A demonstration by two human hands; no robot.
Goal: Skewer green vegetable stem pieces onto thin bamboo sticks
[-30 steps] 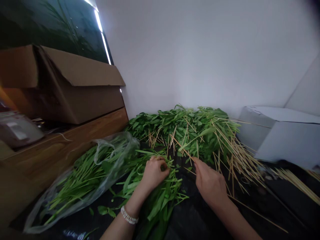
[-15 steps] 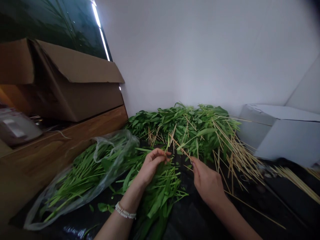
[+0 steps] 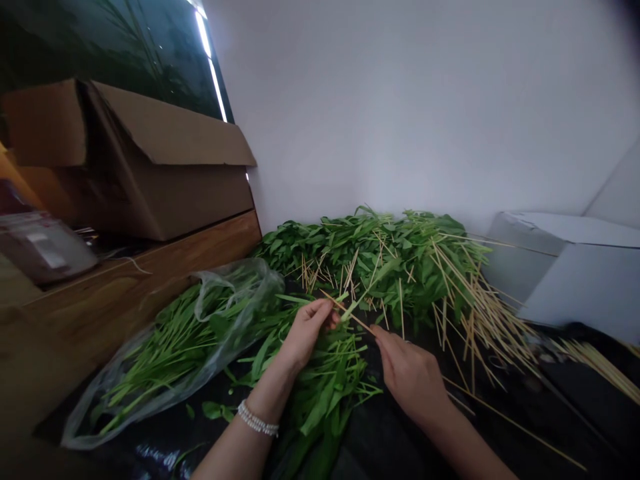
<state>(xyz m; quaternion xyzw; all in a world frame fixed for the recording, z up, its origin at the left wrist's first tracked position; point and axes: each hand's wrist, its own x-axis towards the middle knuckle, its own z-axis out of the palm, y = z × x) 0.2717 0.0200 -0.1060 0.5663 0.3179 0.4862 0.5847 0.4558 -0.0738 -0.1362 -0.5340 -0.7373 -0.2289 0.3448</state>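
In my right hand [image 3: 407, 370] is a thin wooden skewer [image 3: 362, 324], pinched between thumb and fingers and pointing up to the left. A leafy green [image 3: 354, 308] sits partway along it, near its far end. My left hand [image 3: 306, 337], with a beaded bracelet on its wrist, is closed in a pinch at that end. A short pale green stem [image 3: 343, 297] sticks out at its fingertips, and the skewer crosses it there. Loose cut greens [image 3: 333, 393] lie under and between my hands on black plastic sheeting [image 3: 373, 433].
A clear plastic bag [image 3: 200, 377] of greens lies at left. Along the white wall [image 3: 400, 120] runs a heap of skewered greens [image 3: 350, 237], with skewer ends [image 3: 493, 323] jutting right. A cardboard box [image 3: 195, 197] stands at upper left, a white box [image 3: 585, 280] at right.
My right hand has moved left and slightly down, bringing the skewer to my left fingertips. The skewer's tip now overlaps the stem there. The view has shifted a little to the left.
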